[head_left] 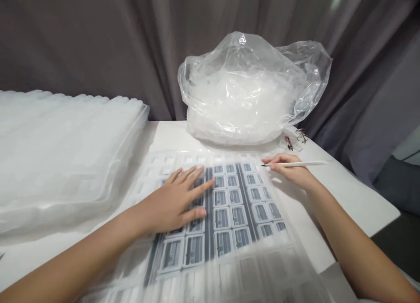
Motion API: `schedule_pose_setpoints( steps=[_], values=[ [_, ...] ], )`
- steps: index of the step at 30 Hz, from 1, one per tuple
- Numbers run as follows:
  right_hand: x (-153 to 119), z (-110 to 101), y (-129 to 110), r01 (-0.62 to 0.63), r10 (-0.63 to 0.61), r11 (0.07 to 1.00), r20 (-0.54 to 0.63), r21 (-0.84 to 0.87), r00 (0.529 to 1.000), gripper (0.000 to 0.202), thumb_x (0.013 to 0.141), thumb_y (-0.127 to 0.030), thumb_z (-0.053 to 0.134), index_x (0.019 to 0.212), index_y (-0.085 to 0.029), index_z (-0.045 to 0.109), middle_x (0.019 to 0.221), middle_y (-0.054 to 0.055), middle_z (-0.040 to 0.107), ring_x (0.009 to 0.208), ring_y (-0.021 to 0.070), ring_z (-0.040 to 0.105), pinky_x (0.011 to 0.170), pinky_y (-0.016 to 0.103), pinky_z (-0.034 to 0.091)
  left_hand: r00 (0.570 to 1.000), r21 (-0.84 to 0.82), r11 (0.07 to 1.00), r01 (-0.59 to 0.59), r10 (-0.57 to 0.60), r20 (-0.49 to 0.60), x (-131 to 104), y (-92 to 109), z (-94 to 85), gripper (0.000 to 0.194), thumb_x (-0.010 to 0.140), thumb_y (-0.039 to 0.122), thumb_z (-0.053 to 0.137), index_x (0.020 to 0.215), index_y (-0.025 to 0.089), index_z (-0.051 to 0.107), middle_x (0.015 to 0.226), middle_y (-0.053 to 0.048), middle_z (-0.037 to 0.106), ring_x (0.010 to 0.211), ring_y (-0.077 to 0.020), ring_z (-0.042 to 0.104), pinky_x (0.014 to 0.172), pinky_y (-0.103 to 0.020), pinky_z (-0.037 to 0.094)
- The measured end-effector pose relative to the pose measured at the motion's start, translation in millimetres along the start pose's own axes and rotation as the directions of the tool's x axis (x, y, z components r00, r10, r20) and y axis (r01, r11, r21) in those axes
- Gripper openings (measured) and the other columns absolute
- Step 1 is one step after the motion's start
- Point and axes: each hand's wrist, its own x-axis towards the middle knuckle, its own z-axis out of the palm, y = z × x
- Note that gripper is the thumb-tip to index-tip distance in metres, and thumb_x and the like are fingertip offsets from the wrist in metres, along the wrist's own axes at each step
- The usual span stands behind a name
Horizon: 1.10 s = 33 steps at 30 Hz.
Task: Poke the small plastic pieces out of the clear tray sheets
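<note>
And there the left hand (172,203) lay open, fingers spread on the clear tray (210,246), near centre, while at its far right the right hand (292,168) pinched a slim white tool (310,163), whose dark tip might have scratched plastic had the grip slipped.

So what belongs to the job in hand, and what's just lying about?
Likely the job's:
clear gridded plastic tray, under left hand
slim white tool, in right hand

Untouched, perhaps lying about:
translucent white plastic pile
clear plastic bag
small dark-red item
</note>
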Motion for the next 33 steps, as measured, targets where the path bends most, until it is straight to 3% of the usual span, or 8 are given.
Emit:
schedule_pose_setpoints(
  steps=[2, 4, 7, 12, 22, 25, 29, 33],
  values=[
    [13.3, 15.0, -11.8, 0.018, -0.013, 1.0, 0.217, -0.024, 0.976, 0.019, 0.073, -0.035, 0.069, 0.069, -0.02, 0.058, 0.104, 0.01, 0.069, 0.106, 0.0247, 0.062, 0.086, 0.036, 0.047, 0.996, 0.023, 0.996, 0.084, -0.085, 0.012, 1.7, -11.9, 7.0, 0.07, 0.092, 0.065, 0.029, 0.15, 0.03, 0.008, 0.155, -0.01, -0.001, 0.141, -0.0388, 0.004, 0.109, -0.058, 0.013],
    [29.5, 24.4, -16.3, 0.051, -0.038, 0.998, 0.322, -0.032, 0.946, 0.024, 0.078, -0.039, 0.064, 0.068, -0.021, 0.052, 0.099, 0.009, 0.069, 0.113, 0.0261, 0.059, 0.085, 0.035, 0.047, 0.992, 0.031, 0.992, 0.119, -0.12, 0.032, 2.5, -17.8, 10.9, 0.071, 0.093, 0.064, 0.026, 0.15, 0.028, 0.004, 0.155, -0.011, -0.003, 0.141, -0.0364, 0.003, 0.11, -0.056, 0.012],
    [48.3, 29.0, -13.9, 0.09, -0.046, 0.992, 0.398, -0.093, 0.916, 0.034, 0.085, -0.048, 0.053, 0.067, -0.023, 0.041, 0.087, 0.007, 0.067, 0.112, 0.0277, 0.059, 0.076, 0.032, 0.047, 0.991, 0.039, 0.991, 0.126, -0.128, 0.04, 1.8, -18.2, 11.6, 0.07, 0.092, 0.066, 0.026, 0.149, 0.03, 0.009, 0.155, -0.012, 0.0, 0.141, -0.0349, 0.008, 0.111, -0.055, 0.011],
    [53.5, 25.8, -9.3, 0.097, -0.018, 0.985, 0.47, -0.145, 0.883, 0.036, 0.088, -0.052, 0.047, 0.069, -0.023, 0.036, 0.093, 0.007, 0.065, 0.114, 0.0266, 0.057, 0.076, 0.03, 0.045, 0.995, 0.042, 0.994, 0.102, -0.102, -0.004, -0.1, -15.0, 11.3, 0.067, 0.092, 0.065, 0.026, 0.149, 0.032, 0.013, 0.155, -0.011, 0.004, 0.139, -0.0342, 0.021, 0.109, -0.056, 0.015],
    [48.1, 30.7, -11.9, 0.085, 0.04, 0.952, 0.395, -0.293, 0.918, 0.024, 0.085, -0.039, 0.052, 0.07, -0.022, 0.043, 0.094, 0.006, 0.064, 0.099, 0.0251, 0.06, 0.072, 0.031, 0.045, 0.993, 0.063, 0.991, 0.117, -0.116, -0.021, 0.4, -9.9, 12.2, 0.068, 0.092, 0.066, 0.025, 0.149, 0.03, 0.017, 0.155, -0.012, 0.008, 0.138, -0.0343, 0.023, 0.109, -0.055, 0.016],
    [46.4, 33.6, -9.5, 0.165, -0.019, 0.911, 0.363, -0.378, 0.932, 0.02, 0.086, -0.038, 0.048, 0.074, -0.022, 0.048, 0.099, 0.006, 0.065, 0.09, 0.0222, 0.06, 0.07, 0.03, 0.044, 0.992, 0.06, 0.991, 0.122, -0.121, -0.018, 0.2, -10.1, 12.3, 0.068, 0.092, 0.066, 0.025, 0.149, 0.03, 0.016, 0.155, -0.013, 0.007, 0.139, -0.0346, 0.022, 0.109, -0.055, 0.015],
    [45.0, 41.8, -4.1, 0.275, -0.126, 0.804, 0.301, -0.528, 0.945, 0.018, 0.088, -0.036, 0.043, 0.08, -0.022, 0.052, 0.086, 0.004, 0.066, 0.073, 0.0196, 0.059, 0.064, 0.029, 0.042, 0.993, 0.051, 0.992, 0.115, -0.113, -0.028, -0.4, -10.6, 12.9, 0.067, 0.092, 0.065, 0.026, 0.149, 0.031, 0.017, 0.155, -0.011, 0.007, 0.137, -0.0359, 0.025, 0.109, -0.055, 0.016],
    [47.2, 39.1, 1.0, 0.276, -0.197, 0.756, 0.196, -0.594, 0.961, 0.018, 0.088, -0.032, 0.037, 0.084, -0.022, 0.051, 0.08, 0.007, 0.062, 0.073, 0.0219, 0.057, 0.068, 0.032, 0.041, 0.993, 0.042, 0.993, 0.111, -0.109, -0.036, -0.7, -11.1, 13.4, 0.066, 0.091, 0.066, 0.027, 0.148, 0.033, 0.017, 0.155, -0.01, 0.007, 0.135, -0.0376, 0.029, 0.108, -0.055, 0.016]
  ],
)
